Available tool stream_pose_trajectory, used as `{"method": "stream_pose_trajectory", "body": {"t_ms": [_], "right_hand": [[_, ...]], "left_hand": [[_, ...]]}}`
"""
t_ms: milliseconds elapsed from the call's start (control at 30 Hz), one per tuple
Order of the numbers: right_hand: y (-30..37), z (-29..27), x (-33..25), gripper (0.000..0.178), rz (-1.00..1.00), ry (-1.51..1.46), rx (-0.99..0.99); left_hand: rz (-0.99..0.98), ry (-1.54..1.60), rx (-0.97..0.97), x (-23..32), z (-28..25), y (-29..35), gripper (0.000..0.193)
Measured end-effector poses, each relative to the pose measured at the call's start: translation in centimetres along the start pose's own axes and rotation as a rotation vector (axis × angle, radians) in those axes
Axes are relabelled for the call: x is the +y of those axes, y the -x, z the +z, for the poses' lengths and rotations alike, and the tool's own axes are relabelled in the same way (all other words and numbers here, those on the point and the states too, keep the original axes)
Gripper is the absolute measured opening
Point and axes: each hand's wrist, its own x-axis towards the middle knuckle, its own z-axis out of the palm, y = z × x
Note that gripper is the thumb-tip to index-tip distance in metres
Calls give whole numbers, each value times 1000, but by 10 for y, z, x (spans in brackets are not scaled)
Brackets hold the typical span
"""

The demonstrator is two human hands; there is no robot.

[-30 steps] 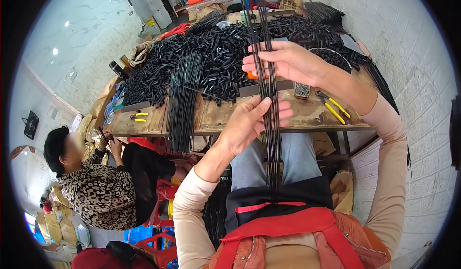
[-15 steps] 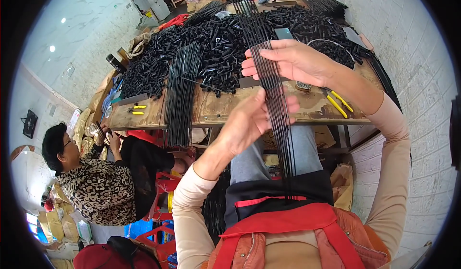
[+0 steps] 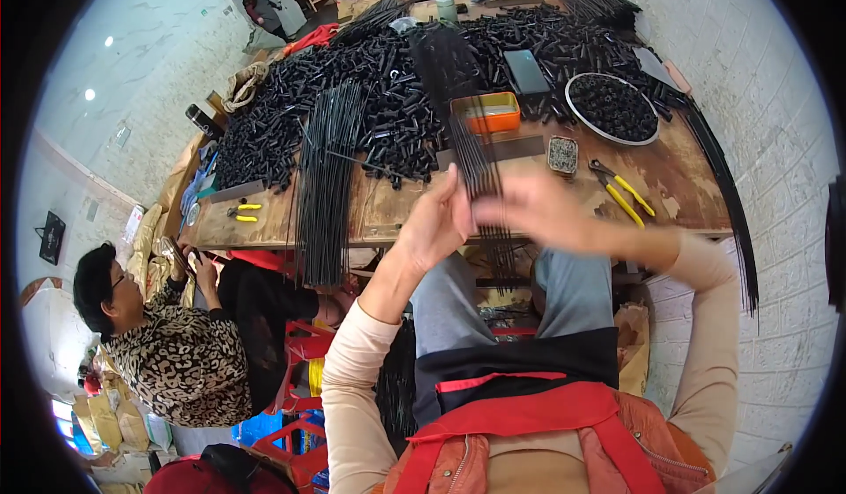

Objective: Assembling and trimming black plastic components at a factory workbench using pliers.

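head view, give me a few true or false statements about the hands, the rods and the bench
1. Both hands hold a bundle of thin black rods. True: the left hand and right hand meet around it.
2. The orange tray lies on the floor. False: it sits on the wooden bench.
3. Yellow-handled pliers lie on the bench to the right of the hands. True.
4. The round dish holds yellow parts. False: it holds small black pieces.
5. A second bundle of black rods hangs over the bench's front edge. True.
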Motion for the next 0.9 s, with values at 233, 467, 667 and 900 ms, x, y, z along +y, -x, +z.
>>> {"method": "stream_pose_trajectory", "body": {"t_ms": [233, 467, 667, 900], "right_hand": [[55, 80, 44, 22, -27, -363, 76], [39, 78, 78, 25, 211, -435, 43], [34, 76, 76, 19, 167, -393, 91], [46, 89, 79, 18, -12, -360, 257]], "left_hand": [[-29, -40, -49, 10, -48, -77, 48], [122, -496, 164, -1, -91, -28, 36], [244, -829, 229, -4, 25, 31, 30], [664, -1052, 227, -22, 58, 40, 27]]}}
